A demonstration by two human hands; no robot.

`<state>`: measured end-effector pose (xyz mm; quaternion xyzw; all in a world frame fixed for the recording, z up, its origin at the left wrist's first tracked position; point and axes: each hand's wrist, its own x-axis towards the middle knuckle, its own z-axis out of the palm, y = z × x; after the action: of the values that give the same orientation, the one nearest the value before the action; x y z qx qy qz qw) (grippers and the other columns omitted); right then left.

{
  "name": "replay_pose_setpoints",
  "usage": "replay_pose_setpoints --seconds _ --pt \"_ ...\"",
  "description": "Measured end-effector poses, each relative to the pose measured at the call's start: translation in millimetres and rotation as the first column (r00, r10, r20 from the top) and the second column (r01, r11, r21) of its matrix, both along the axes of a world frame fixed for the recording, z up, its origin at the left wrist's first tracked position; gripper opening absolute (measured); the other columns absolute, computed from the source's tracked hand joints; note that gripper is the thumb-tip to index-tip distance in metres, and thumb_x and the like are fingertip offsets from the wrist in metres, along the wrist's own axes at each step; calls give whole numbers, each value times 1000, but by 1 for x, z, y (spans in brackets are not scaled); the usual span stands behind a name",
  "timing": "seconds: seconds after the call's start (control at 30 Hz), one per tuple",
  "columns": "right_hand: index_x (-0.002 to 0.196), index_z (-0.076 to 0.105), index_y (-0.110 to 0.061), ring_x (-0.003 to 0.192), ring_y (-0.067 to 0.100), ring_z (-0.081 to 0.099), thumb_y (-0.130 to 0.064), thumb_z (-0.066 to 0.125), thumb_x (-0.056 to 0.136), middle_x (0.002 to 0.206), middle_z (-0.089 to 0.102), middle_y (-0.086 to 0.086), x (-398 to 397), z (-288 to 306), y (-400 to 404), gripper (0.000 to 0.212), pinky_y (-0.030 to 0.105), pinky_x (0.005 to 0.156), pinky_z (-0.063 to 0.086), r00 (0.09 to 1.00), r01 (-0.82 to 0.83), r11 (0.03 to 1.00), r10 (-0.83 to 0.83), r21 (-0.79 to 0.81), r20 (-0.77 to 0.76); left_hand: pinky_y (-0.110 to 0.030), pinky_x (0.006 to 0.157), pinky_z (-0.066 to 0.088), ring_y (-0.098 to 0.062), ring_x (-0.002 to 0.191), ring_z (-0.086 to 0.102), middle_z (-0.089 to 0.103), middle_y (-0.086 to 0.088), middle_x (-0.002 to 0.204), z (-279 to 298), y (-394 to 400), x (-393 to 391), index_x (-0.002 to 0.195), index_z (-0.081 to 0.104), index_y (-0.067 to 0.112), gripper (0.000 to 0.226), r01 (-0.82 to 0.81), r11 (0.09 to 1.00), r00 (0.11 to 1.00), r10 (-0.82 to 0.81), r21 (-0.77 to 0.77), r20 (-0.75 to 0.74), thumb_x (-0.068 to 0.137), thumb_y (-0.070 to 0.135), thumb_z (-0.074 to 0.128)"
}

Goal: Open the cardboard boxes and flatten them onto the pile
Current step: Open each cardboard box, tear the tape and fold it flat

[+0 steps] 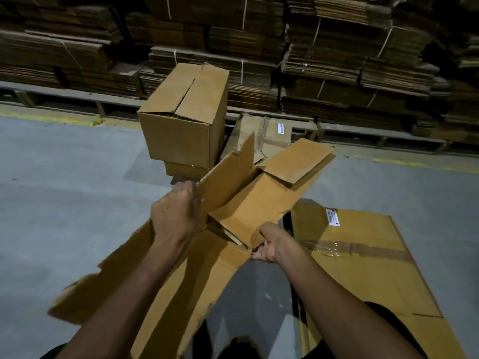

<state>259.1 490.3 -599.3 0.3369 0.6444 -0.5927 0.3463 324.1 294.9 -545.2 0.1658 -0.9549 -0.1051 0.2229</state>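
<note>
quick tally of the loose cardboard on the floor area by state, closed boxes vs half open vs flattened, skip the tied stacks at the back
Closed boxes, one stacked on another: 2
Half-open box held in both hands: 1
Flattened boxes lying on the floor: 2
Total: 5

Setting: a warehouse or storeroom for packing material, dimly lit. Evidence — bundles of flattened cardboard point(324, 60), tied with pale string, were stacked high along the whole back wall on low wooden pallets point(77, 99). The floor point(64, 190) was bare grey concrete with a worn yellow line point(51, 120) painted along the edge of the stacks. Sealed cartons point(181, 120) stood on the floor — flattened sheets point(363, 255) lay beside them.
</note>
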Motion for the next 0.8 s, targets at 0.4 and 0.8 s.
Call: replay_pose_setpoints --seconds 0.4,0.8 --pt "124 54 -3 91 42 65 -12 35 110 111 62 22 -7 40 -32 25 61 55 58 990 117 924 -138 -365 -32 -26 47 40 -19 57 59 66 -1 80 -3 24 2 87 67 16 14 110 988 991 -101 -111 84 92 28 68" --pt "134 53 -13 85 41 67 -54 40 104 124 62 20 -17 56 -41 52 64 86 49 996 87 813 -84 -576 31 -43 66 52 -32 82 62 57 -6 106 -19 37 -4 110 44 19 13 161 976 941 -196 144 277 104 31 43"
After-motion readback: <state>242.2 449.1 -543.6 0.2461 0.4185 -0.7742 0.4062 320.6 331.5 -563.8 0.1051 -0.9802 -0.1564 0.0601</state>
